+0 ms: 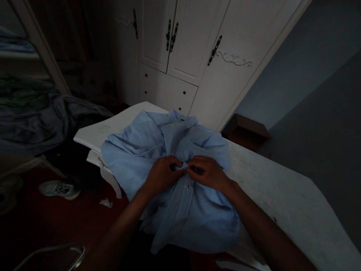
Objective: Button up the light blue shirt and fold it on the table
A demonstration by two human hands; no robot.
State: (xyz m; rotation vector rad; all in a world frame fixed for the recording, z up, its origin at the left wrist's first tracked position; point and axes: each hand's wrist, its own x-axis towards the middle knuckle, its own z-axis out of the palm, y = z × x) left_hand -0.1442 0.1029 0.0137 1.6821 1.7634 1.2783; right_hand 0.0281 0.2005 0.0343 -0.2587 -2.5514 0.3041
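Observation:
A light blue button-up shirt (pixel 211 215) lies spread on a white table, its collar at the far side and its lower hem hanging over the near edge. My left hand (pixel 163 172) pinches the front placket from the left. From the right, my right hand (pixel 207 171) pinches the same strip, so the fingertips of both hands nearly meet. Any button between the fingers is hidden. Below the hands, the placket runs down toward the hem with a small buttonhole or button showing.
The white table (pixel 274 183) extends to the right. Behind it stands a white wardrobe (pixel 190 34) with dark handles. A brown box (pixel 247 131) sits by the wall. At left are heaped dark clothes (pixel 34 125), with a shoe (pixel 59 189) and crumpled plastic (pixel 106 203) on the red floor.

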